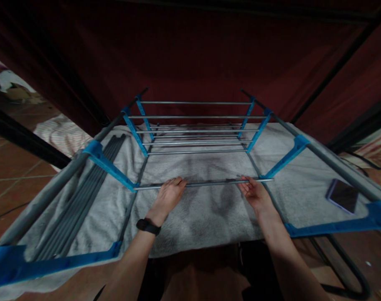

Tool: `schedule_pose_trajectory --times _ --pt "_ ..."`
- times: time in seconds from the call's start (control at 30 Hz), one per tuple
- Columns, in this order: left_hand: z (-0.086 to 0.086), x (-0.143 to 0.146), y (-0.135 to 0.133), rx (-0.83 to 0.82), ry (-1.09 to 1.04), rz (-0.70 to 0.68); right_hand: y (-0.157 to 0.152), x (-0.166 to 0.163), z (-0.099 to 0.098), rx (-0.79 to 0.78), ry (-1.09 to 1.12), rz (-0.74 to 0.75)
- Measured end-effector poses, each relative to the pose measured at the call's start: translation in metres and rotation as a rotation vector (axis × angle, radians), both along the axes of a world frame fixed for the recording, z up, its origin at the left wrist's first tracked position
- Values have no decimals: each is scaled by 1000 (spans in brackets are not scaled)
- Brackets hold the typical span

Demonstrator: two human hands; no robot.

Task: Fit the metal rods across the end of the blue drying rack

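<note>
A grey metal rod [209,183] lies crosswise between two blue plastic brackets of a rack frame [132,130]. My left hand [168,197], with a black band on its wrist, curls its fingers over the rod left of middle. My right hand [255,193] grips the same rod near its right end, by the blue bracket [283,162]. Several rods sit fixed across the frame farther back [196,144].
A grey towel [206,217] covers the surface under the frame. A bundle of loose grey rods [84,196] lies at the left. A phone [342,195] rests on the towel at right. Dark red fabric walls stand behind; tiled floor shows at left.
</note>
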State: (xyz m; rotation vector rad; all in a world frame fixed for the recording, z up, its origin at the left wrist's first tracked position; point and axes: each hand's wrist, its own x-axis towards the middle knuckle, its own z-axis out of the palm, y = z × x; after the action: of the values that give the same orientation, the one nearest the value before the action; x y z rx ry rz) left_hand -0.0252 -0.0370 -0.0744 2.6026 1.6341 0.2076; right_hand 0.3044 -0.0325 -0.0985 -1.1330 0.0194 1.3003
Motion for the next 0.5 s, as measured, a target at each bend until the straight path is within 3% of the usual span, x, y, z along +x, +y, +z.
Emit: schedule_pose_trajectory --times 0.13,0.23,0.37,0.43,0.5 --pt "-3 -1 1 -11 -63 -22 -2 -3 -6 53 -1 65" --pt "10 2 3 -13 -268 -7 -4 -4 -9 87 -20 62" --pt "60 16 -17 -85 -933 41 -4 -4 -12 99 -17 48" --pt "89 21 -45 -122 -1220 -12 -4 -5 -12 100 2 44" --pt "110 19 -80 -157 -1336 -70 -4 -6 -12 97 29 45"
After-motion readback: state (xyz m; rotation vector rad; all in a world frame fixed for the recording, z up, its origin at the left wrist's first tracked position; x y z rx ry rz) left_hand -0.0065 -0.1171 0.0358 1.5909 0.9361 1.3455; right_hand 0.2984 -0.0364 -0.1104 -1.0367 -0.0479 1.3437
